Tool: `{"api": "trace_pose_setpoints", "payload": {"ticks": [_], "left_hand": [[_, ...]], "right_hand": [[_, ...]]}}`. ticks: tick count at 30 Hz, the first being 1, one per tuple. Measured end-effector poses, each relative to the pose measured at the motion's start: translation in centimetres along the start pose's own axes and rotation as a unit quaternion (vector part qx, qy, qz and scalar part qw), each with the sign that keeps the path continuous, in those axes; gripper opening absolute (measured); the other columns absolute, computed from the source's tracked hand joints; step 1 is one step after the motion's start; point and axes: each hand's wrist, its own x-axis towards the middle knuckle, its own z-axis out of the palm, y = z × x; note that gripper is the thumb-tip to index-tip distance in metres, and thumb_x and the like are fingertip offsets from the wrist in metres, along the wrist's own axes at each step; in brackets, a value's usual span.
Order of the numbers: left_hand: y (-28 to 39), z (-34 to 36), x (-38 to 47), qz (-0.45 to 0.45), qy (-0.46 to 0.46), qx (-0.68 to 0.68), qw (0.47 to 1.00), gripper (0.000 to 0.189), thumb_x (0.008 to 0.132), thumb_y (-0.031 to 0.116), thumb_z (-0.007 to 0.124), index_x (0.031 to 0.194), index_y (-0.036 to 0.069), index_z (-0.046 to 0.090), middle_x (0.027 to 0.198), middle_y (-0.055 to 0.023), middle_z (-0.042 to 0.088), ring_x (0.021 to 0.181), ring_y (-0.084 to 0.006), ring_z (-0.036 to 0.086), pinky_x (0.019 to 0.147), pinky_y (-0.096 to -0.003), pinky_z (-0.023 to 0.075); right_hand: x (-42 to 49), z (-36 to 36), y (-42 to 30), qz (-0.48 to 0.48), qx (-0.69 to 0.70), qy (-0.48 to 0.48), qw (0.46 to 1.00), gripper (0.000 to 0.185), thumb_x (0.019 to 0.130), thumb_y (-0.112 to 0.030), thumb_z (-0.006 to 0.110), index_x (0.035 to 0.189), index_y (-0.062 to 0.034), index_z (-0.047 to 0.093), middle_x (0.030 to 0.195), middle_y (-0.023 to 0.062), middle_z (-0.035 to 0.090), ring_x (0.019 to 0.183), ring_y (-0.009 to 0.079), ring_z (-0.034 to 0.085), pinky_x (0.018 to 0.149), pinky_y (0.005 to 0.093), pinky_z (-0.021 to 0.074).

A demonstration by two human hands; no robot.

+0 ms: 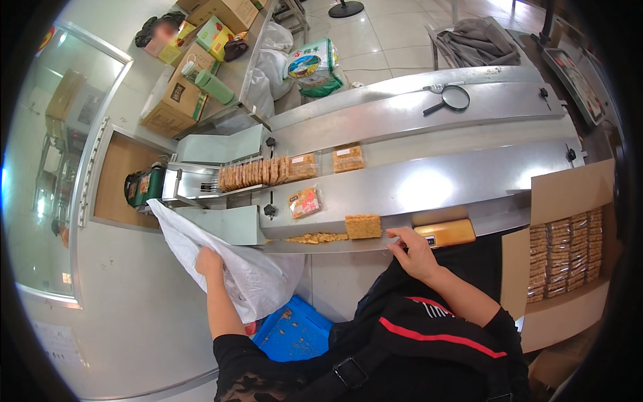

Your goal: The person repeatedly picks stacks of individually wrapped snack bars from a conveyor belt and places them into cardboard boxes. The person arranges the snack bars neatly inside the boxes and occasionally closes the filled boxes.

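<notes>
My left hand [209, 262] grips the side of a white woven sack [251, 274], which hangs from the left end of the steel conveyor table. My right hand [416, 255] is over the table's front ledge, its fingers slightly curled and apart, with nothing seen in them. Just left of its fingertips, a bare crispy snack block [363, 226] stands on the ledge. Loose snack crumbs [317, 238] trail leftward from that block. Right of the hand lies a gold phone [449, 233]. A wrapped snack packet [304, 202] rests on the steel cover above the crumbs.
Wrapped snacks [251, 173] stand in a row in the conveyor channel, with a single packet [347, 159] to their right. A magnifying glass [456, 98] lies on the far cover. An open carton [565, 321] of packed snacks stands at right. Below is a blue crate [296, 334].
</notes>
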Motion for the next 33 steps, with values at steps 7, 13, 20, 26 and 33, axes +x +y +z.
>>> {"api": "trace_pose_setpoints", "payload": {"ticks": [7,13,20,26,33], "left_hand": [[16.7,-1.0,-4.9,0.455,0.107,-0.289,0.836,0.058,0.081,0.024,0.089,0.133,0.010,0.068,0.127,-0.0112,0.067,0.119,-0.0321,0.063,0.101,-0.0450,0.0515],[25.2,-3.8,-9.5,0.489,-0.041,-0.112,0.864,0.087,0.076,0.033,0.092,0.153,0.017,0.057,0.140,-0.0121,0.063,0.132,-0.0355,0.056,0.108,-0.0485,0.0476],[29.7,-5.4,-17.8,0.223,-0.611,-0.655,0.386,0.061,0.103,0.047,0.070,0.154,0.020,0.049,0.132,-0.0068,0.069,0.117,-0.0240,0.069,0.094,-0.0461,0.0587],[31.9,-7.0,-25.0,0.175,-0.678,-0.642,0.311,0.059,0.109,0.060,0.053,0.156,0.025,0.046,0.134,-0.0095,0.066,0.119,-0.0287,0.069,0.091,-0.0477,0.0619],[33.1,-6.9,-26.8,0.177,-0.705,-0.579,0.370,0.064,0.105,0.072,0.050,0.137,0.018,0.061,0.120,-0.0097,0.071,0.105,-0.0232,0.073,0.086,-0.0426,0.0617]], "right_hand": [[-0.2,0.0,0.0,0.001,-0.008,0.004,1.000,0.031,0.097,-0.005,0.073,0.126,-0.0011,0.067,0.107,0.0131,0.070,0.081,0.0264,0.072,0.075,0.0350,0.0577],[-0.4,-1.6,0.1,0.020,-0.005,0.037,0.999,0.031,0.097,-0.004,0.073,0.126,-0.0004,0.067,0.109,0.0134,0.071,0.084,0.0256,0.072,0.075,0.0349,0.0578],[1.4,-2.1,-1.2,0.022,0.069,0.054,0.996,0.042,0.093,-0.009,0.079,0.133,-0.0014,0.067,0.123,0.0161,0.069,0.101,0.0297,0.072,0.087,0.0362,0.0591],[1.6,-2.6,-2.1,-0.082,-0.061,0.109,0.989,0.058,0.084,-0.015,0.088,0.136,-0.0026,0.065,0.134,0.0181,0.065,0.123,0.0373,0.065,0.103,0.0427,0.0546],[1.3,-3.1,-1.6,0.000,0.019,0.128,0.992,0.040,0.091,-0.004,0.077,0.129,0.0040,0.066,0.120,0.0211,0.069,0.105,0.0390,0.071,0.093,0.0418,0.0577]]}}
